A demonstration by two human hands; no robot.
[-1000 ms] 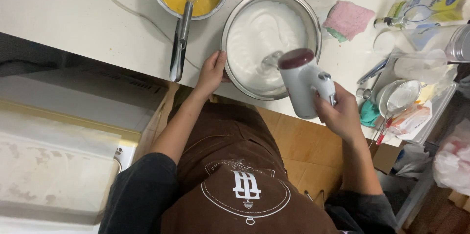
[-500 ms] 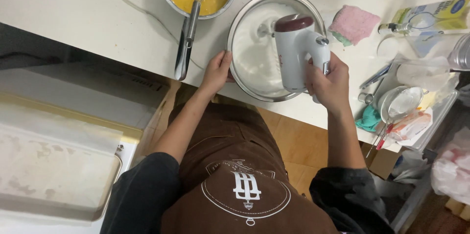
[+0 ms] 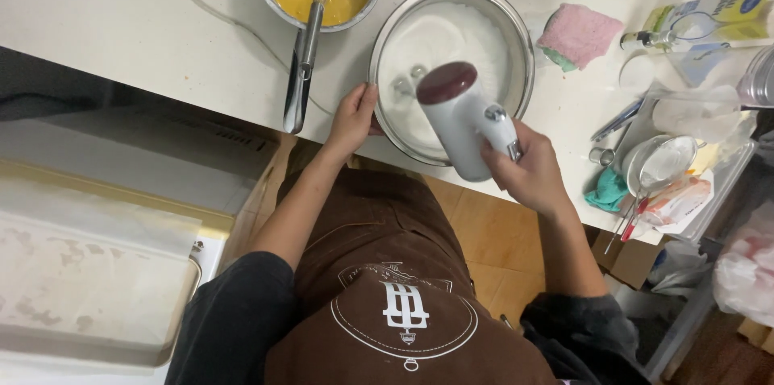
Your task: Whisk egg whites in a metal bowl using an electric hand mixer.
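Head view: the right hand [image 3: 536, 175] grips a white hand mixer [image 3: 465, 119], long axis slanting down-left into the steel bowl [image 3: 516, 26] of white foam. The left hand [image 3: 352, 117] clasps the bowl's near-left rim.

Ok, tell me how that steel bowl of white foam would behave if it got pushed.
The steel bowl would probably slide easily: smooth metal on a smooth counter. Its rounded bottom may rock, likely why the left hand grips its rim. The foam looks light, so it seems easy to shove.
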